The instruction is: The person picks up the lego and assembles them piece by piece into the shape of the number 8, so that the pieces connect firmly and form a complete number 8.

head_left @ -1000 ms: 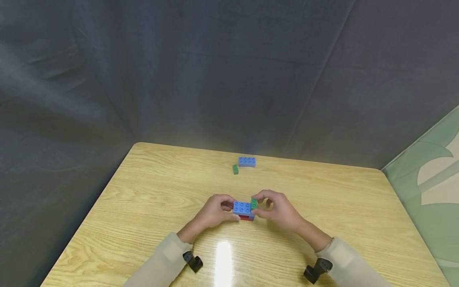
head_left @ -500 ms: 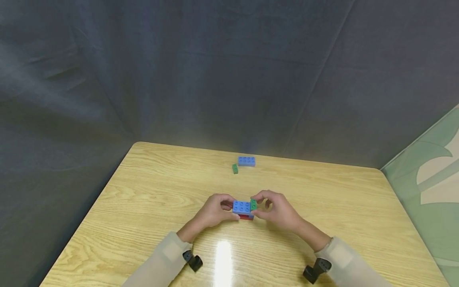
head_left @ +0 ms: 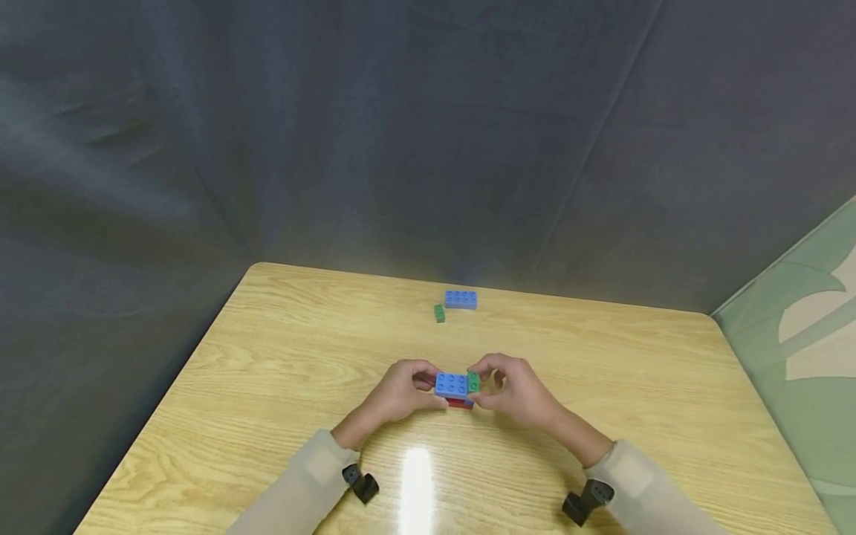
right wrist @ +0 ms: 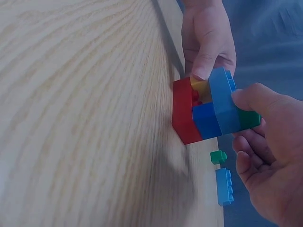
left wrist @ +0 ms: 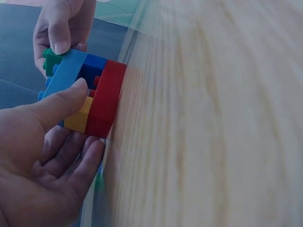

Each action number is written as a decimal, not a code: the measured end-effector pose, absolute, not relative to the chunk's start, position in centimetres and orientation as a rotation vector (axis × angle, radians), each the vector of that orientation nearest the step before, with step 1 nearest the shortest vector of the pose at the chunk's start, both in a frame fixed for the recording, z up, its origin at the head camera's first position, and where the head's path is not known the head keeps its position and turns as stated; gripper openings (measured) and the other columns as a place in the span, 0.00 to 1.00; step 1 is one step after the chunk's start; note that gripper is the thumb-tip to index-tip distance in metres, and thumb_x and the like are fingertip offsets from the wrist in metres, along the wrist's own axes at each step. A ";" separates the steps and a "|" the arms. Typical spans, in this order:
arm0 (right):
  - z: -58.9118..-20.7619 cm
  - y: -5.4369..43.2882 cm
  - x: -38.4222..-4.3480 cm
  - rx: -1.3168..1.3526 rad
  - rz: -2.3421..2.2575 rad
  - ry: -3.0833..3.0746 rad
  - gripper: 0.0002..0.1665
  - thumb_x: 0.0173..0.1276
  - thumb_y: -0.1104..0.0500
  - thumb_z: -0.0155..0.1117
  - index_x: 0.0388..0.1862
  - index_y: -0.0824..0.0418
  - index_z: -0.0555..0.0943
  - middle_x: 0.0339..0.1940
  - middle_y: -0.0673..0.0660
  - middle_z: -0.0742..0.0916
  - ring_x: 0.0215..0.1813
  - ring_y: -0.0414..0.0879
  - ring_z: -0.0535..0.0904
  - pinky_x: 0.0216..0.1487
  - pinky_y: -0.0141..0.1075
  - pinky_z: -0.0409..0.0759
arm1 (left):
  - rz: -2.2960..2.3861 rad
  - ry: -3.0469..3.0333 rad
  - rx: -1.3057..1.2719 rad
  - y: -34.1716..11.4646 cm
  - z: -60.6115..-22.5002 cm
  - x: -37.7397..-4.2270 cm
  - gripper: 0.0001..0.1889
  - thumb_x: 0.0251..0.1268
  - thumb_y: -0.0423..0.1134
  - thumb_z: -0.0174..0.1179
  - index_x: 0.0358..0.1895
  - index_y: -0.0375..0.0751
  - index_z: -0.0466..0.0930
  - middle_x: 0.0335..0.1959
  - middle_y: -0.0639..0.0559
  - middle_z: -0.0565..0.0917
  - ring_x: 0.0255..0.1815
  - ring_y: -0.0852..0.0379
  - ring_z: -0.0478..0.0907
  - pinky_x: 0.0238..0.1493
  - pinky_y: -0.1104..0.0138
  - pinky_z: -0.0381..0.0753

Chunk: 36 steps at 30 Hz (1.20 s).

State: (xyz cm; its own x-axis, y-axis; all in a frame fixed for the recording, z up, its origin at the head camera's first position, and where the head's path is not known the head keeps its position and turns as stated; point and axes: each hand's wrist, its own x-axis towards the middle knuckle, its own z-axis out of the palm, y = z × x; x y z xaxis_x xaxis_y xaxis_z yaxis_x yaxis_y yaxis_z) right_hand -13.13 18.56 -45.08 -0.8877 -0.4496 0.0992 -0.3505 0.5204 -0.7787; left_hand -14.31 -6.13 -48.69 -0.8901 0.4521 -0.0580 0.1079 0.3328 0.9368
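Observation:
A small stack of toy building bricks stands on the wooden table. Its base is a red brick [left wrist: 106,99], with a yellow brick [left wrist: 78,116] at the left end and a dark blue brick [right wrist: 206,121] at the right. A lighter blue brick [head_left: 451,385] bridges these two, leaving a gap below its middle. At its right end sits a small green brick [head_left: 473,382], which my right hand [head_left: 524,394] pinches between thumb and fingers. My left hand [head_left: 397,395] grips the stack's left end, thumb on the near side, fingers behind.
Farther back on the table [head_left: 267,334] lie a loose green brick [head_left: 439,313] and a loose blue brick [head_left: 461,299], close together near the far edge. A dark cloth [head_left: 401,148] hangs behind the table, and a green patterned panel [head_left: 802,357] stands at its right.
The green brick sits slightly lower at the right end of the lighter blue brick than a second ago. Both hands keep nearly the same place and hold.

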 end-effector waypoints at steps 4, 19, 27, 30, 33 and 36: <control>-45.1 18.5 -13.1 -0.684 -1.314 2.640 0.18 0.56 0.65 0.81 0.46 0.61 0.86 0.34 0.49 0.83 0.32 0.48 0.75 0.29 0.30 0.74 | 1.574 2.292 0.496 -6.0 -48.6 -14.4 0.18 0.57 0.35 0.77 0.50 0.35 0.85 0.44 0.51 0.85 0.45 0.57 0.82 0.52 0.66 0.84; -46.6 18.7 -12.5 -0.555 -1.428 2.597 0.16 0.61 0.65 0.77 0.48 0.58 0.86 0.37 0.48 0.86 0.30 0.42 0.74 0.28 0.29 0.73 | 1.584 2.270 0.507 -6.1 -48.7 -14.3 0.19 0.56 0.34 0.77 0.50 0.35 0.84 0.44 0.50 0.85 0.45 0.56 0.83 0.50 0.67 0.84; -46.8 18.7 -12.5 -0.588 -1.437 2.611 0.15 0.61 0.65 0.77 0.47 0.57 0.86 0.37 0.47 0.86 0.29 0.42 0.73 0.27 0.30 0.73 | 1.545 2.289 0.528 -6.1 -48.5 -14.6 0.18 0.57 0.36 0.77 0.50 0.37 0.84 0.43 0.52 0.85 0.47 0.57 0.82 0.55 0.64 0.83; -46.8 18.7 -12.6 -0.586 -1.436 2.612 0.15 0.61 0.65 0.77 0.47 0.57 0.86 0.37 0.47 0.86 0.30 0.42 0.73 0.27 0.30 0.73 | 1.548 2.279 0.543 -6.1 -48.5 -14.6 0.19 0.58 0.36 0.76 0.51 0.37 0.84 0.44 0.53 0.84 0.47 0.56 0.81 0.56 0.63 0.83; -46.8 18.8 -12.5 -0.590 -1.431 2.612 0.16 0.61 0.65 0.77 0.47 0.57 0.86 0.37 0.47 0.86 0.30 0.43 0.73 0.28 0.30 0.72 | 1.543 2.280 0.566 -6.1 -48.6 -14.5 0.19 0.59 0.36 0.75 0.52 0.37 0.83 0.44 0.52 0.84 0.48 0.56 0.81 0.57 0.62 0.82; -46.8 18.8 -12.5 -0.594 -1.425 2.613 0.16 0.61 0.65 0.77 0.47 0.57 0.86 0.37 0.48 0.85 0.30 0.42 0.73 0.28 0.30 0.72 | 1.531 2.266 0.601 -6.2 -48.7 -14.5 0.19 0.60 0.36 0.75 0.53 0.37 0.82 0.45 0.52 0.84 0.49 0.56 0.81 0.58 0.60 0.82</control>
State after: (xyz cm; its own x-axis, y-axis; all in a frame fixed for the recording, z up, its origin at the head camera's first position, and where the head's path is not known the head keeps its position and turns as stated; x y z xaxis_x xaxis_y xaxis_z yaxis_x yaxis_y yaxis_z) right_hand -12.48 18.77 -46.80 -0.9180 -0.3858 0.0917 -0.2861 0.4842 -0.8269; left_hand -14.53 -6.17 -48.66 -0.8527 0.5206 -0.0429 0.1544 0.3297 0.9314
